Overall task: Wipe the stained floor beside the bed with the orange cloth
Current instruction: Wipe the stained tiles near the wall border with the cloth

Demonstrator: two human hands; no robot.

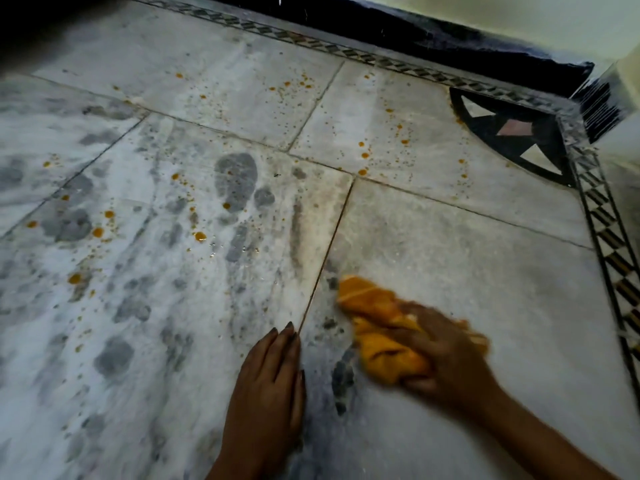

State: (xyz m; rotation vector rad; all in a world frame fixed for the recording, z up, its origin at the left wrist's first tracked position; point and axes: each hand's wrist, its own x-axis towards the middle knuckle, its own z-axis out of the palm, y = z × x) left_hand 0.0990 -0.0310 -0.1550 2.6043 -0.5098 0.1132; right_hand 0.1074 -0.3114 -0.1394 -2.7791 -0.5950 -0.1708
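My right hand (446, 355) grips the bunched orange cloth (374, 327) on the floor (467, 237), its long axis pointing up-left — toward the orange stains (200, 236), which lie left and ahead. My left hand (270, 386) rests flat beside it, nearer them.

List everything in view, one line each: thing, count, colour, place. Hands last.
floor tiles: several, white-grey marble, across the whole view
stains: many drops, orange-yellow, scattered over the left and far tiles
grey smudges: many, dark grey, mostly on the left tiles
orange cloth: one, orange, bunched on the near right tile
border strip: one, black-and-white pattern, along the far and right edges
corner inlay: one, black with white and pink pieces, far right corner
dark band: one, black-blue, along the top
left hand: flat on the floor, beside the cloth
right hand: blurred, grips the cloth
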